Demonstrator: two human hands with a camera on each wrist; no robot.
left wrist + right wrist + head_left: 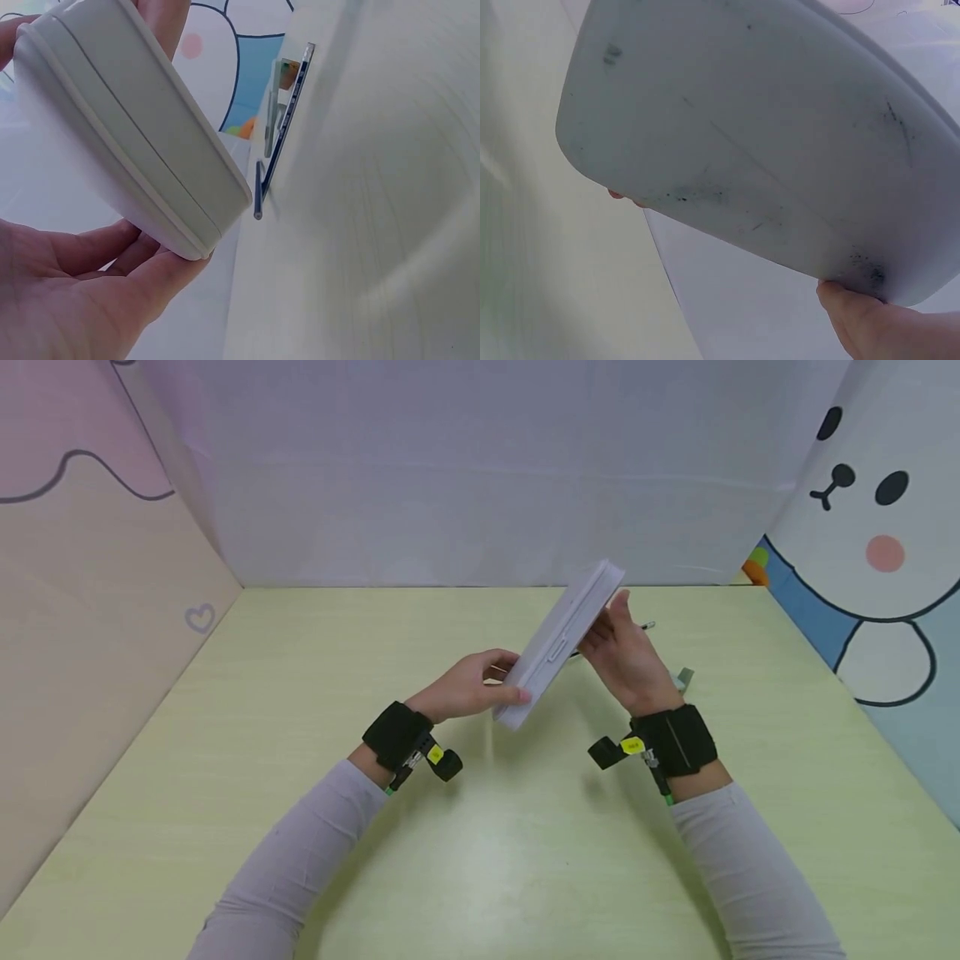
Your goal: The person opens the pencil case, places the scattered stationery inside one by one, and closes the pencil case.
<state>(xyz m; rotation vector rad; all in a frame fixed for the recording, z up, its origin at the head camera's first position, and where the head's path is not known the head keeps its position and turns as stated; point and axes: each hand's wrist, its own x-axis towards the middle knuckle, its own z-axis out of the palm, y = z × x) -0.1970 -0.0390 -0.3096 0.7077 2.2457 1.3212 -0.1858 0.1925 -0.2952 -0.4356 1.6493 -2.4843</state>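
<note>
While I watch from my remote seat, the white case (558,639) is between the two hands, tilted with its far right end raised, and looks to be off the table (480,860); the left hand (472,683) pinches the near left end, thumb on one side and fingers on the other, the gap just as wide as the case; the right hand (628,664) has its fingers bent against the far right end, though I cannot tell how tightly, since the case hides part of them.

The smudged broad face turns toward the right wrist, and the seam looks closed; I cannot see what, if anything, is inside.

A slip worries me most; the sides look smooth, and if the right hand eases off, the case's weight could twist it out of the left pinch and drop its near end on the table; a squeeze or tug near the catch (557,648) could part the lid and spill any contents.

Just beyond the right hand lie a pencil (288,116), a short dark rod (259,191) and a pale green piece (684,678); a low swing of the right wrist could knock them.
</note>
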